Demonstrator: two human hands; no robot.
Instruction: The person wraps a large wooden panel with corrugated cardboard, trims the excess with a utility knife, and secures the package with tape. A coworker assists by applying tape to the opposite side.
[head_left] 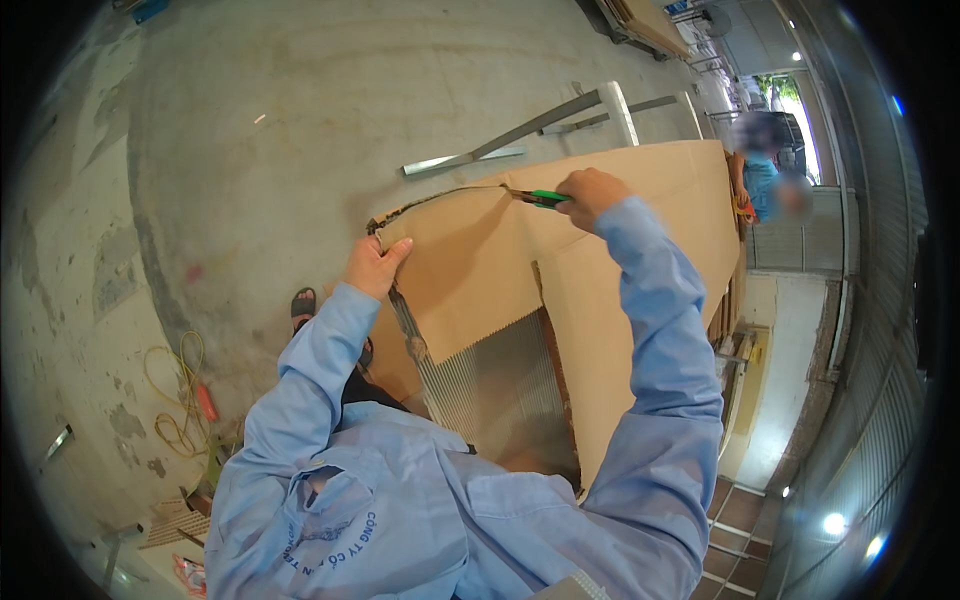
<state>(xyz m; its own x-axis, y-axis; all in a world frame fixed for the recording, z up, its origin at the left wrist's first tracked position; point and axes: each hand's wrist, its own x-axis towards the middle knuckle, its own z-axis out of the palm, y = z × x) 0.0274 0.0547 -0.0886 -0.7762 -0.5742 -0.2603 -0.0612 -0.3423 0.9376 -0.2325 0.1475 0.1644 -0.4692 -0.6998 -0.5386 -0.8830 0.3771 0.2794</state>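
Note:
My right hand point(592, 197) is closed around a green-handled utility knife point(545, 199). Its blade end points left and touches the far edge of a large brown cardboard sheet point(465, 265). At the sheet's left corner, my left hand point(376, 266) pinches the edge with the thumb on top; the fingers beneath are mostly hidden. The edge between my hands looks dark and rough. A flap of the cardboard lies over a stack with a ridged grey surface point(490, 385), which shows nearer to me. The wider part of the cardboard stretches to the right under my right arm.
Metal legs of a frame point(510, 135) rise from the concrete floor point(270, 110) beyond the cardboard. A yellow cord point(180, 400) with a red piece point(206, 403) lies at left. Another person in blue point(762, 188) is at the far right. A trolley point(645, 25) stands at the back.

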